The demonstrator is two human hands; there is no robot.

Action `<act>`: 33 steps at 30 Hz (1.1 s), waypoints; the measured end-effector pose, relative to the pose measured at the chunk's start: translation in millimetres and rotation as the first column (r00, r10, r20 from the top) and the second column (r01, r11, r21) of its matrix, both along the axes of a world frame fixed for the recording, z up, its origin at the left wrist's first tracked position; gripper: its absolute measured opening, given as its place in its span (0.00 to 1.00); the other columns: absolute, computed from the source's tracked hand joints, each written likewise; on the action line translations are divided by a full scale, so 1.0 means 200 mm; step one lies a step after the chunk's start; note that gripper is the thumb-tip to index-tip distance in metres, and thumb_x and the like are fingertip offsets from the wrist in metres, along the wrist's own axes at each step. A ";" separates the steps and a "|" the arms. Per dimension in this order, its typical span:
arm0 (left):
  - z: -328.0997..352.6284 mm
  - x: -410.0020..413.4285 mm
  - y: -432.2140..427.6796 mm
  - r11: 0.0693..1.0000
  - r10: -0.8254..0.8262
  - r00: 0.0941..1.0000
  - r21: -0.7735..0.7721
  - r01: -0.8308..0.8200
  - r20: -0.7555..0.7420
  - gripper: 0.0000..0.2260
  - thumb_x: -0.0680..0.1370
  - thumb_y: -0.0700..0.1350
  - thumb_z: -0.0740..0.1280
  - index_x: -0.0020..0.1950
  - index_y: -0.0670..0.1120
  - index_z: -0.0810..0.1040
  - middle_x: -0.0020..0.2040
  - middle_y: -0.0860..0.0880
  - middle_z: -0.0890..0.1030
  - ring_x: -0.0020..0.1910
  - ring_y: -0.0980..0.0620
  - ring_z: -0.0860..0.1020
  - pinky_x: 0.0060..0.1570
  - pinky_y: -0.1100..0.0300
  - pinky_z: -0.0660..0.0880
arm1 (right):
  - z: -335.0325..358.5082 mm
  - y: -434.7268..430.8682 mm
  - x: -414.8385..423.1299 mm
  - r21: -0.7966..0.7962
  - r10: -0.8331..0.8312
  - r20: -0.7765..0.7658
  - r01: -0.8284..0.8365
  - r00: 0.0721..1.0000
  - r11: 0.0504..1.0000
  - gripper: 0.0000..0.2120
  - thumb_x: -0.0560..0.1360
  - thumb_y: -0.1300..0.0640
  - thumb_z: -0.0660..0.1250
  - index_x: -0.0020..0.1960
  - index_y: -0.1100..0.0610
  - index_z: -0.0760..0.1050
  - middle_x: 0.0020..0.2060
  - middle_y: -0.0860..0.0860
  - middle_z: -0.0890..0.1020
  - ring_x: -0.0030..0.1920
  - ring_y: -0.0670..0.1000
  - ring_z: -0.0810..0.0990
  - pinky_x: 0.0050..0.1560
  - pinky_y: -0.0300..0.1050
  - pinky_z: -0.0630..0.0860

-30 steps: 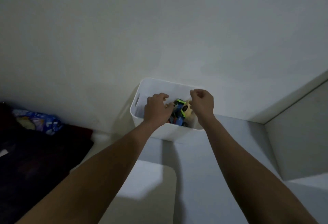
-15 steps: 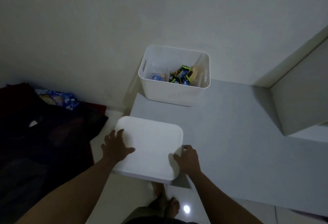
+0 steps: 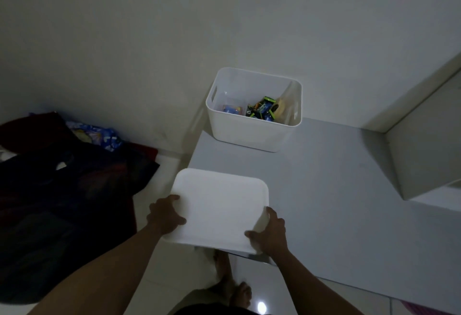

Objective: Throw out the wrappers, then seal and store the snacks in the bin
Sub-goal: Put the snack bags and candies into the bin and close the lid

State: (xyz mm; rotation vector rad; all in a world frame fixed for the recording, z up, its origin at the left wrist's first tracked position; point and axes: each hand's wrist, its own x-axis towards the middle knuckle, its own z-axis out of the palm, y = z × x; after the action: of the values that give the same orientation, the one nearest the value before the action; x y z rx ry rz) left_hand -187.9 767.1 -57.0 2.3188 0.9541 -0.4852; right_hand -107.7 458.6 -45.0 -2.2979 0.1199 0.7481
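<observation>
I see both hands on the white lid (image 3: 219, 205), which lies at the near left corner of the grey table (image 3: 336, 190) and juts a little past the table's front edge. My left hand (image 3: 166, 216) grips the lid's left edge, fingers curled over the rim and thumb lying on top. My right hand (image 3: 270, 233) clasps the near right corner, thumb across the top face and fingers wrapped around the side. Whether the lid is lifted or resting on the table I cannot tell.

The white bin (image 3: 252, 130) stands uncovered at the far side of the table, against the wall (image 3: 174, 27), well apart from the lid. Inside it I make out the snacks (image 3: 264, 111): dark packets with green and blue print gathered toward the right, and a small blue-and-orange packet (image 3: 232, 109) alone toward the left.

Left of the table, dark cloth (image 3: 62, 190) is heaped on the floor with a blue patterned bag (image 3: 99, 135) behind it. A bare foot (image 3: 240, 293) shows on the glossy floor tile below the lid.
</observation>
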 end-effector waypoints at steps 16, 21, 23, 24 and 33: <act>0.55 0.59 -0.09 0.999 0.034 0.633 -0.005 -0.049 0.773 0.37 0.66 0.45 0.81 0.72 0.46 0.69 0.67 0.47 0.67 0.62 0.58 0.66 0.66 0.61 0.64 | 0.49 0.03 0.44 0.317 -0.301 0.498 0.153 0.813 0.936 0.53 0.63 0.44 0.81 0.79 0.49 0.54 0.68 0.51 0.68 0.68 0.53 0.68 0.66 0.53 0.72; 0.68 0.90 0.01 0.997 0.074 0.576 -0.071 -0.027 0.814 0.24 0.72 0.46 0.76 0.66 0.48 0.75 0.65 0.49 0.75 0.61 0.52 0.74 0.64 0.53 0.72 | 0.64 0.12 0.78 0.306 -0.356 0.563 0.212 0.746 0.928 0.37 0.74 0.46 0.72 0.77 0.55 0.61 0.70 0.56 0.69 0.71 0.56 0.66 0.66 0.46 0.65; 0.69 1.04 0.05 0.997 0.075 0.568 -0.076 -0.021 0.819 0.20 0.74 0.44 0.74 0.65 0.47 0.76 0.66 0.48 0.75 0.64 0.50 0.74 0.67 0.52 0.71 | 0.65 0.16 0.92 0.293 -0.327 0.565 0.186 0.758 0.938 0.31 0.76 0.48 0.70 0.75 0.57 0.65 0.69 0.56 0.68 0.71 0.56 0.67 0.65 0.42 0.63; 0.69 1.11 0.07 0.997 0.076 0.577 -0.079 -0.019 0.813 0.19 0.75 0.44 0.73 0.65 0.47 0.76 0.66 0.47 0.75 0.65 0.49 0.73 0.68 0.52 0.70 | 0.65 0.19 0.99 0.287 -0.322 0.560 0.186 0.763 0.940 0.29 0.77 0.49 0.69 0.74 0.57 0.66 0.69 0.56 0.68 0.70 0.55 0.68 0.65 0.42 0.63; 0.58 1.55 0.25 0.990 0.029 0.676 -0.112 0.080 0.736 0.16 0.79 0.39 0.67 0.66 0.46 0.76 0.68 0.45 0.73 0.68 0.46 0.72 0.71 0.50 0.67 | 0.60 0.33 1.44 0.159 -0.284 0.576 0.236 0.767 0.959 0.21 0.80 0.55 0.66 0.71 0.59 0.71 0.68 0.62 0.71 0.68 0.61 0.71 0.68 0.49 0.66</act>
State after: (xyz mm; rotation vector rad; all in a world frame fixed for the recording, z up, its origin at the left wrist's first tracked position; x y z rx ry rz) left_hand 121.9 817.5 59.8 2.0932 0.4559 0.3809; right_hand 179.5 523.7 75.5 -2.2670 0.1132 -0.1324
